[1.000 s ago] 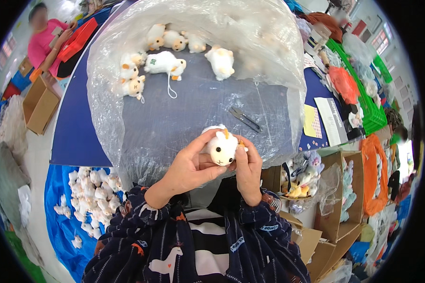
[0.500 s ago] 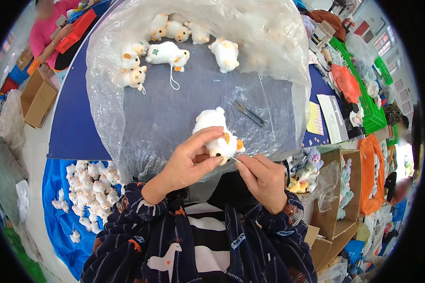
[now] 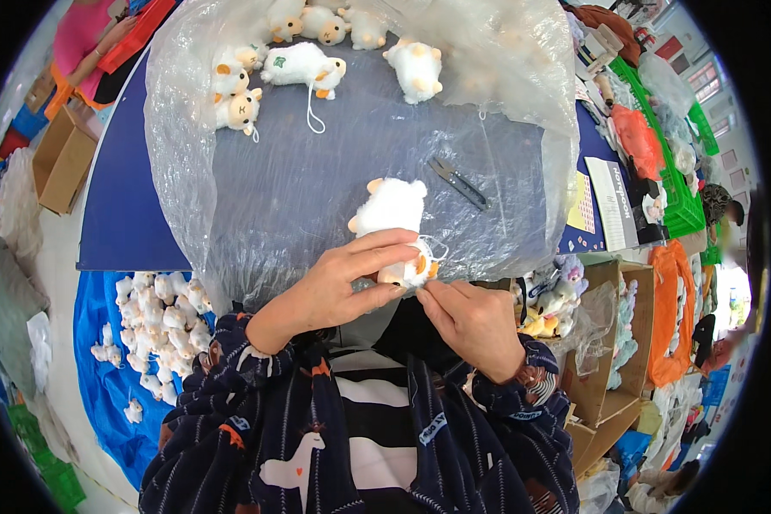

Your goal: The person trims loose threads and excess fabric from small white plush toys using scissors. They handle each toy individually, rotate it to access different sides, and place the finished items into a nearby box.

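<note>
A white plush sheep toy (image 3: 391,206) with orange ears lies at the near side of the plastic-covered table. My left hand (image 3: 343,278) is closed around its head end, thumb and fingers on either side. A white string loop (image 3: 438,248) stands out beside the head. At the head's near edge, my right hand (image 3: 480,324) pinches with thumb and forefinger; what is between the tips is hidden. Dark thread snips (image 3: 459,184) lie beyond the right hand. Farther off rests another plush sheep (image 3: 303,67) with a green mark and a string loop.
Clear plastic sheeting (image 3: 180,171) is bunched around the blue table (image 3: 116,223). More plush sheep (image 3: 414,70) line its far side. On the left, a blue sheet (image 3: 98,360) carries a heap of small white plush toys (image 3: 163,321). Cardboard boxes (image 3: 634,343) stand at right.
The toy has turned in my left hand, and its string loop now shows beside the head. My right fingertips have come in against the head; the thin pale strand between them is out of sight.
</note>
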A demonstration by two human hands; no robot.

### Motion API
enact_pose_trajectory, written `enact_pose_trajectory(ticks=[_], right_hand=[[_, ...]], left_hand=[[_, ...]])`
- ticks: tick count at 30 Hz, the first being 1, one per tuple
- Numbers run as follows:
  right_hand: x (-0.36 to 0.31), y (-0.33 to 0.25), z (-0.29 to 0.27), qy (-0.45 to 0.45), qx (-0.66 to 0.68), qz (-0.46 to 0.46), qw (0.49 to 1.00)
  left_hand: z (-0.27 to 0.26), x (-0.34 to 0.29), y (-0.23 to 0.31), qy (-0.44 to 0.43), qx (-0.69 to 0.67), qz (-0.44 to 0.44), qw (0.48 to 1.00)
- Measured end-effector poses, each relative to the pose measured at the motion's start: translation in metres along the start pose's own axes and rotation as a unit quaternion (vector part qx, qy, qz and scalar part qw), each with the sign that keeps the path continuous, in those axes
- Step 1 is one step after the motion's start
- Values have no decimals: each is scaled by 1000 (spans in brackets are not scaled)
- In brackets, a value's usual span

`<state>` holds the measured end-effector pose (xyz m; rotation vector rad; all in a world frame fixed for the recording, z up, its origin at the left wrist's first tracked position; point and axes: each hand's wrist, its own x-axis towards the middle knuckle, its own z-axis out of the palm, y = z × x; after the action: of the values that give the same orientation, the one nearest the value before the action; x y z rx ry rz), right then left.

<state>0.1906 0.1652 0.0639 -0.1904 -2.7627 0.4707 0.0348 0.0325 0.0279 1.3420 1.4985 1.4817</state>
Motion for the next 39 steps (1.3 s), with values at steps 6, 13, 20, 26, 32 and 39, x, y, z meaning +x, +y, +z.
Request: enact_pose_trajectory(ticks=[6, 13, 20, 26, 32, 39], right_hand=[[-3, -1, -1, -36, -44, 0, 998], [-4, 10, 13, -23, 83, 29, 996], [-2, 13, 28, -72, 282, 128, 948], [0, 23, 40, -38, 306, 57, 950], [1, 29, 40, -38, 320, 46, 945], [1, 29, 43, -38, 329, 47, 942]], left_hand=[[-4, 4, -7, -28, 45, 37, 998], [-6, 6, -8, -40, 45, 38, 997], [-8, 6, -13, -54, 37, 35, 997], [-14, 7, -14, -84, 18, 46, 995], [-17, 10, -17, -98, -14, 45, 994], [-16, 12, -15, -98, -9, 45, 994]])
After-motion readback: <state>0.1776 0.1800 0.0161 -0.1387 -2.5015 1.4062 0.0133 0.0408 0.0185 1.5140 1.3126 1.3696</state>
